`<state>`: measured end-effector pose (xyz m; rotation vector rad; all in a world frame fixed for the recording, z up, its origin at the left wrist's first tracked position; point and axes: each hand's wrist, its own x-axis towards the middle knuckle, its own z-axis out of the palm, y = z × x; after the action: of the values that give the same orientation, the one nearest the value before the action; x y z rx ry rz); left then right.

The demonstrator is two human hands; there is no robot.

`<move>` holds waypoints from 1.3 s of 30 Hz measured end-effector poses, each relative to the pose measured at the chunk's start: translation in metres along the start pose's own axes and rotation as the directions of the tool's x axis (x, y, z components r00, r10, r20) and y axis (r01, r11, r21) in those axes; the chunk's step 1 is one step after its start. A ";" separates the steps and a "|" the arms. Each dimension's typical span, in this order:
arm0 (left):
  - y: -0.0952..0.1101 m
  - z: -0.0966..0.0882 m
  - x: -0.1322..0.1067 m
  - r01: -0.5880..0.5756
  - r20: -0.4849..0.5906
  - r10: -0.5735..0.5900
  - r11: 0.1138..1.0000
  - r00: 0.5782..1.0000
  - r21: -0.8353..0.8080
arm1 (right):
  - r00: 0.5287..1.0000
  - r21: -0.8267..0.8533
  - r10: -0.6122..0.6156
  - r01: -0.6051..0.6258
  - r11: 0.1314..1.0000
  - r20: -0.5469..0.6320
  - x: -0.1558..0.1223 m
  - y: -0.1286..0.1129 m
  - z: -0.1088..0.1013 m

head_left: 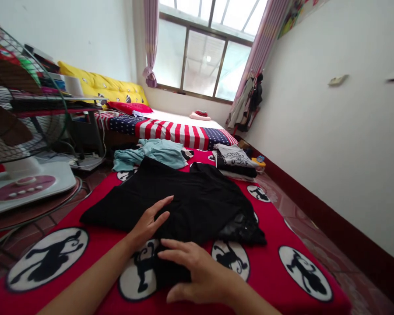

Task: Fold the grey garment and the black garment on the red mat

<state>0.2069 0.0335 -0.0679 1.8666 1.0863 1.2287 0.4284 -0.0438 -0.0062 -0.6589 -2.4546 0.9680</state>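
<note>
A black garment, its exact kind not clear, lies spread on a red blanket printed with black monkey figures in white ovals. At its right end is a shinier dark patch. My left hand is over the garment's near edge, fingers stretched and apart. Lower and to the right, my right hand hovers above a black part that reaches toward me, its fingers and thumb spread. Neither hand holds anything; whether the fingertips touch the cloth I cannot tell.
Crumpled light-blue clothing lies behind the black garment, and a folded clothes stack stands at the back right. A fan stands close on the left. Beyond is a bed with a flag-pattern cover; a wall bounds the right.
</note>
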 end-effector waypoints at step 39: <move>-0.033 -0.099 0.019 0.070 -0.132 0.028 0.728 0.991 0.682 | 0.324 0.214 0.507 -0.634 0.743 -0.799 -0.100 0.135 -0.113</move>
<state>0.1095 0.0726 -0.0535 2.3101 1.8228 1.0115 0.6055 0.0452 -0.0466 -1.6841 -1.3892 0.4612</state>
